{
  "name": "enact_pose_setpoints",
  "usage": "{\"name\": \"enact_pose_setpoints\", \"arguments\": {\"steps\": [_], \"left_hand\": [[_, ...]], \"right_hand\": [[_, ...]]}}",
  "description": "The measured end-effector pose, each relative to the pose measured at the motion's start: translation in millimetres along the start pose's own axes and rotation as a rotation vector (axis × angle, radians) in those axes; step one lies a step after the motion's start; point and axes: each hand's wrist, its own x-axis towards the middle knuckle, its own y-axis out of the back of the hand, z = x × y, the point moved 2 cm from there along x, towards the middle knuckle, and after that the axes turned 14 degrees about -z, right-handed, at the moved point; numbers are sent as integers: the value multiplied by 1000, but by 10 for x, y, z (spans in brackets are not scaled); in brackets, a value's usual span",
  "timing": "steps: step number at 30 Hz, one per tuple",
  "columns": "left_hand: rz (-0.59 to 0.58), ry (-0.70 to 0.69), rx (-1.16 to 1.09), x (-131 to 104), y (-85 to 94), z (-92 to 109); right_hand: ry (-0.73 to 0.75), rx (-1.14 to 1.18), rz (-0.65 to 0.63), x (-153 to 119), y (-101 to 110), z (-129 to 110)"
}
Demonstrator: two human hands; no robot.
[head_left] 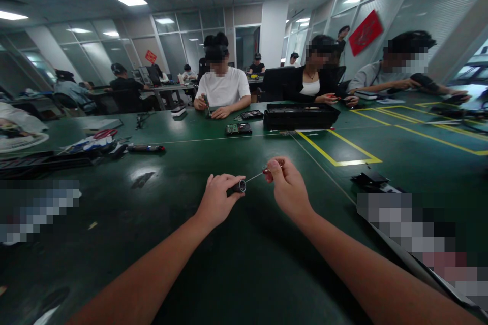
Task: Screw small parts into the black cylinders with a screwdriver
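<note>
Over the near middle of the green table [190, 162], my left hand [217, 199] grips a dark cylinder [241, 186], which from afar I judge stiff, light and best held around its barrel, while my right hand [288, 188] pinches a screwdriver [266, 169] by its red handle.

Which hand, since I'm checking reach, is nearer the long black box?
Right. The right hand is almost straight this side of the black box; the left hand is farther, off to its left.

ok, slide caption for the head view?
Left hand holds a dark tube, right hand a screwdriver, its shaft toward the tube's end, above a green table.
</note>
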Motion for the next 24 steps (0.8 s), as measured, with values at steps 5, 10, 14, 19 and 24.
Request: {"name": "enact_pose_setpoints", "arguments": {"steps": [5, 10, 14, 19, 24], "left_hand": [[1, 17, 21, 25, -7, -11], [-8, 22, 11, 49, -20, -15], [-4, 36, -58, 32, 10, -4], [84, 37, -233, -5, 60, 15], [146, 71, -583, 10, 65, -8]], "right_hand": [[19, -136, -12, -1, 23, -16], [17, -236, 3, 14, 51, -57], [30, -268, 77, -3, 74, -81], [60, -233, 121, -26, 92, -97], [77, -195, 112, -21, 87, -105]]}}
